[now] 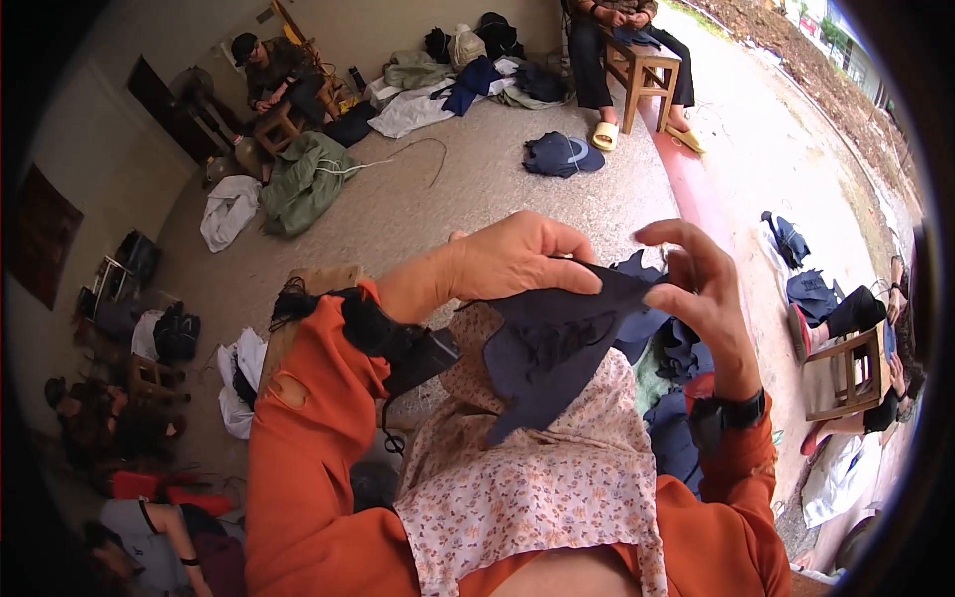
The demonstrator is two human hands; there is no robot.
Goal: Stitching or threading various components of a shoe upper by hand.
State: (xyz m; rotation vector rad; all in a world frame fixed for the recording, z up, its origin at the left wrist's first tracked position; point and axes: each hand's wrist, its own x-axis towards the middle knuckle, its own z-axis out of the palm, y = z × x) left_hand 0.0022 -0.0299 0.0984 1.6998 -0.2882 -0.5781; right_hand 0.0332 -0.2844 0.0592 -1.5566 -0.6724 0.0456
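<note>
A dark navy cut piece of cloth [557,348] with embroidery-like raised dark marks hangs over my lap. My left hand [522,259] pinches its upper edge between thumb and fingers. At the cloth's right corner is my right hand [708,284], its index finger and thumb apart, the thumb tip beside or touching the edge. Below it, more navy cloth pieces [681,353] lie heaped at my right side, partly hidden by my forearm. A floral apron [527,497] covers my lap, and black devices are strapped to both wrists.
A navy cap [562,155] lies on the floor ahead. Green sack [308,184] and white sack [231,211] stand at the far left, with a cloth pile [468,90] at the back. Other people sit around on wooden stools [642,85]. A wooden surface [303,308] is beside my left forearm.
</note>
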